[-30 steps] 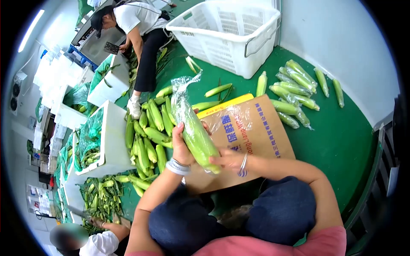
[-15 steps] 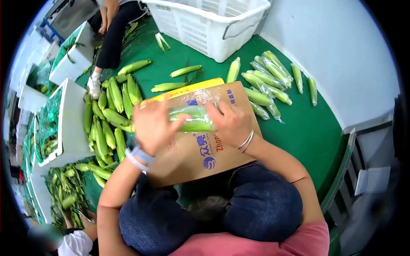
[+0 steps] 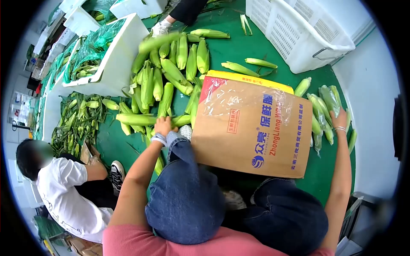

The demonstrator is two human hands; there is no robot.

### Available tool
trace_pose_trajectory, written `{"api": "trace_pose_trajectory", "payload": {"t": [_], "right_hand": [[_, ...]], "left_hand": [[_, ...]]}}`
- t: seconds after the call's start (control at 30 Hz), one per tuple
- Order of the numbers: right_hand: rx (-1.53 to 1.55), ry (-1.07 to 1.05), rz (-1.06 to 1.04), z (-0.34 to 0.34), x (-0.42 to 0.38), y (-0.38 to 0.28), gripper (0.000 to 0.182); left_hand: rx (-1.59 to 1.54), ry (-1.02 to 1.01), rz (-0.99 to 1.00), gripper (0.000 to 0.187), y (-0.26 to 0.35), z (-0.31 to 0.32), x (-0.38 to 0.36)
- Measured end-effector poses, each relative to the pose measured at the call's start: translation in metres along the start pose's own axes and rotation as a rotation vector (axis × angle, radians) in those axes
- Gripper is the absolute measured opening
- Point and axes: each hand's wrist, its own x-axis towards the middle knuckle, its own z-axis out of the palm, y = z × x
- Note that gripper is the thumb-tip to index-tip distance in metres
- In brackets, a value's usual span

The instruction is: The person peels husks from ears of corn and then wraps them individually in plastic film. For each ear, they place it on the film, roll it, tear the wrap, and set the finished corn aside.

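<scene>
My left hand (image 3: 163, 126) has its fingers closed around the lower end of a green ear of corn (image 3: 166, 100), at the near edge of a pile of unwrapped ears (image 3: 147, 85). Out to the right, my right hand (image 3: 339, 119) grips the near end of a film-wrapped ear of corn (image 3: 328, 99), above other wrapped ears (image 3: 318, 113) on the green floor. Between my arms stands a cardboard box (image 3: 243, 128) with cling film (image 3: 228, 100) stuck on its top, and nothing else lies there.
A white plastic crate (image 3: 294, 38) stands at the far right by the wall. White foam boxes (image 3: 113, 64) are at the left. A co-worker in a white shirt (image 3: 72, 187) sits at lower left beside husks (image 3: 77, 123). Another person's leg (image 3: 185, 10) is beyond the pile.
The wrapped ear that both hands held over the box has gone right with my right hand. My left hand has moved left to the pile. A blurred ear now shows above the pile's far side.
</scene>
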Motion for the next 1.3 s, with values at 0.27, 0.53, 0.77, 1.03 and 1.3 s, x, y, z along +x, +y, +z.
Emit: {"api": "trace_pose_trajectory", "payload": {"t": [0.27,0.53,0.77,1.03,1.3], "right_hand": [[0.358,-0.195,-0.201,-0.101,-0.068,-0.159,0.04],[0.169,-0.545,-0.16,-0.09,-0.085,-0.208,0.041],[1.051,-0.319,-0.415,-0.16,-0.087,-0.271,0.032],[1.376,-0.213,-0.023,-0.191,-0.052,-0.257,0.033],[1.555,0.003,0.063,-0.16,-0.059,-0.265,0.018]], "left_hand": [[-0.064,-0.105,0.23,0.055,-0.029,-0.033,0.013],[-1.716,-0.182,0.188,0.039,0.029,-0.22,-0.029],[-2.392,-1.394,0.297,0.068,0.208,-0.226,-0.023],[-2.041,-1.729,0.388,0.077,0.25,-0.195,-0.057],[-1.845,-1.617,0.227,0.082,0.234,-0.196,-0.056]]}}
